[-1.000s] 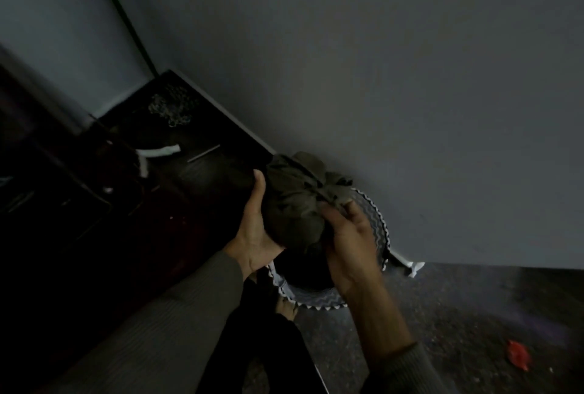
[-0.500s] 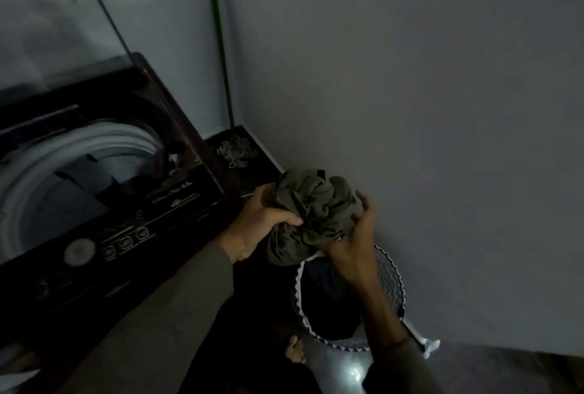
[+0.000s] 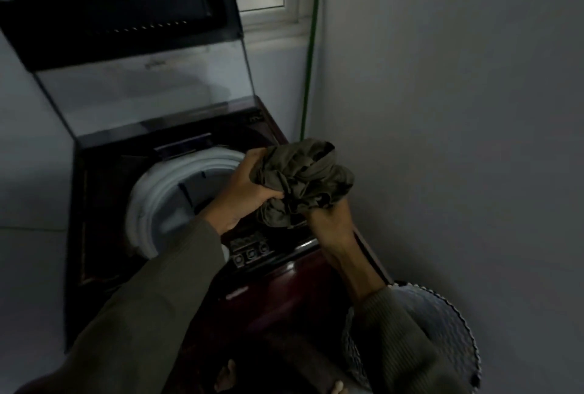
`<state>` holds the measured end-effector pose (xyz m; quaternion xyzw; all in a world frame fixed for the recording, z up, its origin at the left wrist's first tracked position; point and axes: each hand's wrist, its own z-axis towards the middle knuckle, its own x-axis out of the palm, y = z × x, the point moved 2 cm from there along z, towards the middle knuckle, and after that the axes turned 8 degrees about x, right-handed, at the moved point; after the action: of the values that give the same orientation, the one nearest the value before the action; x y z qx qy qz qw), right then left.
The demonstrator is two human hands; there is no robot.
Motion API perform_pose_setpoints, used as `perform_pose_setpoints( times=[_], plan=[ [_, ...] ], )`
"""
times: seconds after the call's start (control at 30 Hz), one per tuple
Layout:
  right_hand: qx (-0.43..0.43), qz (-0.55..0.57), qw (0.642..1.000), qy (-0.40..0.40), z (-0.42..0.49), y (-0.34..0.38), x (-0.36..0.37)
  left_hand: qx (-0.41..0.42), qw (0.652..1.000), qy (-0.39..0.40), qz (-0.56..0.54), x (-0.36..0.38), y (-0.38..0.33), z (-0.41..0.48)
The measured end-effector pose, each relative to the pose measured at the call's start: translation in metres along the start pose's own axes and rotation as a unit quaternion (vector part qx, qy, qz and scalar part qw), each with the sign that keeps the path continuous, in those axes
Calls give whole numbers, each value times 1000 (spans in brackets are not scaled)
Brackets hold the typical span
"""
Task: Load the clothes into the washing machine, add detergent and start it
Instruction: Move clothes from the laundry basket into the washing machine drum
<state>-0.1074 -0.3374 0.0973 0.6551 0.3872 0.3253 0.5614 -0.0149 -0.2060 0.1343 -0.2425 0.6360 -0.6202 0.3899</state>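
bunched olive garment [image 3: 303, 182] over washer [image 3: 151, 197]

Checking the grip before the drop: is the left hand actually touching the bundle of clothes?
Touching. The head view shows the left hand with fingers curled into the left side of the bundle of clothes; the right hand grips it from below.

A long-sleeved knitted top in a muted grey-olive is worn. The left sleeve [image 3: 151, 308] is cut loose and ends at the wrist. Fine lengthwise ribbing is plainly recorded on the right sleeve [image 3: 401, 340], whose cuff sits higher up the forearm. The left hand [image 3: 243, 191] and right hand [image 3: 328, 220] are bare. Bare toes [image 3: 225, 376] are noted at the lower edge.
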Motion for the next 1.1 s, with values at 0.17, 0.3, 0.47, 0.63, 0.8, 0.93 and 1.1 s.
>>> perform_pose_setpoints(
  times=[0.17, 0.3, 0.47, 0.63, 0.8, 0.93, 1.1],
  plan=[
    [21, 3, 995, 102, 5, 17, 73, 39, 998, -42, -20, -67, 8, -12],
    [93, 170, 954, 228, 6, 24, 119, 5, 995, -89, 35, -123, 37, -19],
    [98, 136, 967, 192, 17, 15, 180, 33, 987, -143, 65, -158, 60, -27],
    [34, 82, 985, 149, 26, 5, 209, 57, 980, -171, 88, -179, 85, -26],
    [27, -3, 992, 125, 44, -5, 217, 67, 990, -118, 41, -188, 95, -23],
    [36, -24, 995, 92, 62, -14, 219, -57, 942, -213, -251, -192, 99, -23],
    [98, 81, 983, 134, 82, -21, 224, -247, 874, -245, -340, -194, 117, -37]
  ],
)
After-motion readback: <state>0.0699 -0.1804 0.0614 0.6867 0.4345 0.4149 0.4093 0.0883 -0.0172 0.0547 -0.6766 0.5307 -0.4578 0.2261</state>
